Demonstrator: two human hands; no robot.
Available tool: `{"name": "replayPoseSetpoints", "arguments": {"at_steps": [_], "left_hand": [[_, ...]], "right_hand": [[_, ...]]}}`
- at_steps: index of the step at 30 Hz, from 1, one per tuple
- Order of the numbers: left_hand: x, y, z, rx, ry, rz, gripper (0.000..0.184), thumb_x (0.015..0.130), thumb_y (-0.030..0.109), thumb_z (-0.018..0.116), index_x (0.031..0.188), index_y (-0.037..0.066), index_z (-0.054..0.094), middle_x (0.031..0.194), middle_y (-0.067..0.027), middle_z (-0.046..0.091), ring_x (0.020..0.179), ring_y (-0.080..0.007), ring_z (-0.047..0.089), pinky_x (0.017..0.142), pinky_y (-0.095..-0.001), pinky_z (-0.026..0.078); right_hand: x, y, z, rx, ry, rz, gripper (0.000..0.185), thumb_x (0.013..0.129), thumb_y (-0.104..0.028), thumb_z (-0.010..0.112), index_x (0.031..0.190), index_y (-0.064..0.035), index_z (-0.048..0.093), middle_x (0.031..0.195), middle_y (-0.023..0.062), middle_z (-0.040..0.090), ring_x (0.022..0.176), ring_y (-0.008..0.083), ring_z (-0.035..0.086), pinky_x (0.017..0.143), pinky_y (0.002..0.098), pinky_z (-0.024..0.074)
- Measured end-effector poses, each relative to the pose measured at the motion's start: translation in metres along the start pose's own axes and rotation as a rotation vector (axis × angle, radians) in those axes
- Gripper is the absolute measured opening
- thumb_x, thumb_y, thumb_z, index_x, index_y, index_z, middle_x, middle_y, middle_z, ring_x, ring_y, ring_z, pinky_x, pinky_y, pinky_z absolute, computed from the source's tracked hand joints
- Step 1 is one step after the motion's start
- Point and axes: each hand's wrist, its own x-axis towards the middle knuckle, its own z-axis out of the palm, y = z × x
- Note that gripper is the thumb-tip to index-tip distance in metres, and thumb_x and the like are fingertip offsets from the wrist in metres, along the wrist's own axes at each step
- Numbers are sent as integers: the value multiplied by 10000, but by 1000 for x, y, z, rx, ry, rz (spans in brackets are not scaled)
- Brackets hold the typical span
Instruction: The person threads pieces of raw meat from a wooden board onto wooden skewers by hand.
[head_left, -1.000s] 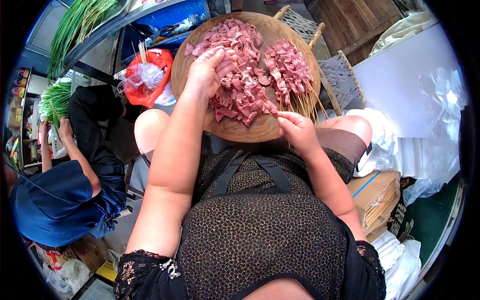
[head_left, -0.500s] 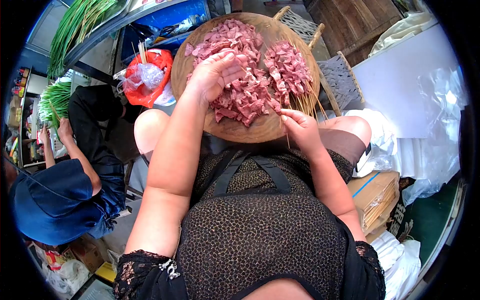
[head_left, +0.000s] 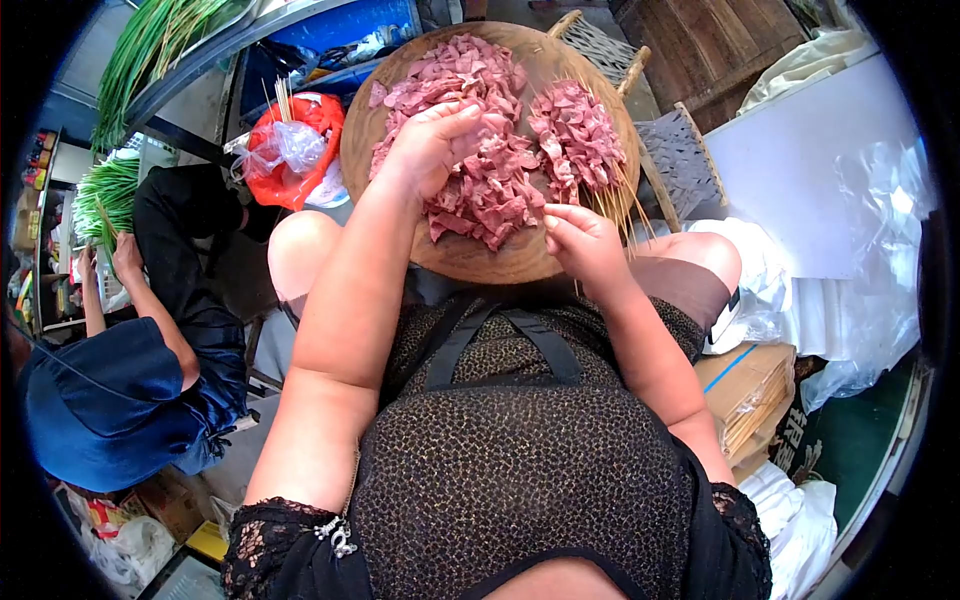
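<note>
On a round wooden board (head_left: 490, 268) in front of me lies a big heap of cut raw meat pieces (head_left: 487, 205). My left hand (head_left: 435, 150) is over this heap with its fingers curled inward; what they hold, if anything, is hidden. At the board's near right edge, my right hand (head_left: 588, 250) pinches a thin skewer between thumb and fingers. Only a bit of that skewer shows below the hand. Just beyond the right hand is a pile of meat on skewers (head_left: 577, 130), the bare stick ends (head_left: 628, 205) pointing toward me.
A red plastic bag (head_left: 318, 155) with bundled sticks stands left of the board. Woven stools (head_left: 680, 160) are at the right, near a white panel (head_left: 800, 190). A co-worker in dark blue (head_left: 110, 400) sits at my left, hands at green stalks (head_left: 105, 195). Cardboard (head_left: 750, 385) lies lower right.
My right hand has moved slightly left and up along the board's edge. My left hand has turned, its fingers now more curled over the meat heap.
</note>
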Motion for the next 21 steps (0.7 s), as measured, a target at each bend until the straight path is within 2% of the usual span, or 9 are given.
{"name": "replayPoseSetpoints", "arguments": {"at_steps": [4, 6, 10, 11, 12, 14, 15, 18, 21], "left_hand": [[-6, -1, 16, -136, -12, 65, 231, 907, 200, 501, 1074, 40, 508, 1036, -127, 609, 971, -210, 588, 847, -379, 475], [-3, -14, 17, -424, -144, 113, 248, 944, 224, 410, 1124, 67, 479, 1126, -171, 568, 1014, -284, 569, 848, -451, 466], [9, -26, 5, -377, -12, 303, 265, 961, 258, 363, 1067, 46, 480, 848, -88, 568, 802, -236, 574, 828, -460, 478], [5, -20, 16, -392, 86, 292, 235, 961, 262, 361, 990, 64, 485, 657, -17, 437, 616, -162, 476, 712, -392, 485], [4, -21, 14, -393, 88, 292, 235, 961, 262, 361, 990, 64, 485, 657, -17, 437, 616, -162, 476, 712, -392, 485], [1, -23, 14, -408, 6, 227, 193, 954, 255, 369, 945, 93, 473, 580, 23, 339, 515, -109, 354, 558, -299, 405], [-2, -21, 22, -434, 112, 210, 164, 946, 252, 375, 905, 113, 451, 544, 46, 270, 460, -85, 256, 451, -244, 271], [-5, -18, 20, -430, 110, 170, 157, 943, 254, 378, 897, 117, 438, 537, 46, 273, 435, -80, 244, 398, -232, 229], [-6, -15, 22, -428, 129, 155, 190, 950, 291, 369, 891, 121, 429, 530, 51, 264, 422, -77, 231, 373, -220, 195]], "right_hand": [[5, -9, 9, 96, -47, 27, 220, 861, -134, 566, 1054, -29, 573, 655, -5, 548, 448, 30, 374, 397, 164, 259], [4, -11, 18, 102, -86, 65, 218, 865, -137, 561, 1056, -31, 570, 648, 0, 550, 426, 27, 357, 370, 163, 239], [-1, 2, 30, 11, -81, 22, 255, 885, -156, 534, 1111, -37, 551, 655, -2, 550, 411, 28, 350, 355, 167, 231], [-4, 6, 28, 29, -113, 58, 267, 891, -160, 523, 1127, -36, 549, 650, -10, 536, 427, 31, 358, 368, 167, 242], [-4, 7, 30, 28, -114, 59, 267, 891, -160, 523, 1127, -36, 549, 650, -10, 536, 427, 31, 358, 368, 167, 242], [-5, 10, 34, 24, -107, 44, 273, 889, -159, 527, 1129, -32, 551, 642, -18, 522, 442, 32, 363, 384, 168, 253], [-3, 11, 34, 25, -105, 48, 276, 886, -156, 531, 1130, -30, 554, 644, -19, 521, 447, 32, 361, 394, 169, 257], [-6, 6, 39, 37, -118, 45, 254, 891, -159, 530, 1104, -28, 572, 649, -26, 525, 507, 33, 419, 451, 166, 312], [-6, 6, 42, 54, -110, 57, 254, 889, -153, 531, 1104, -24, 571, 648, -25, 521, 507, 33, 417, 453, 164, 307]]}}
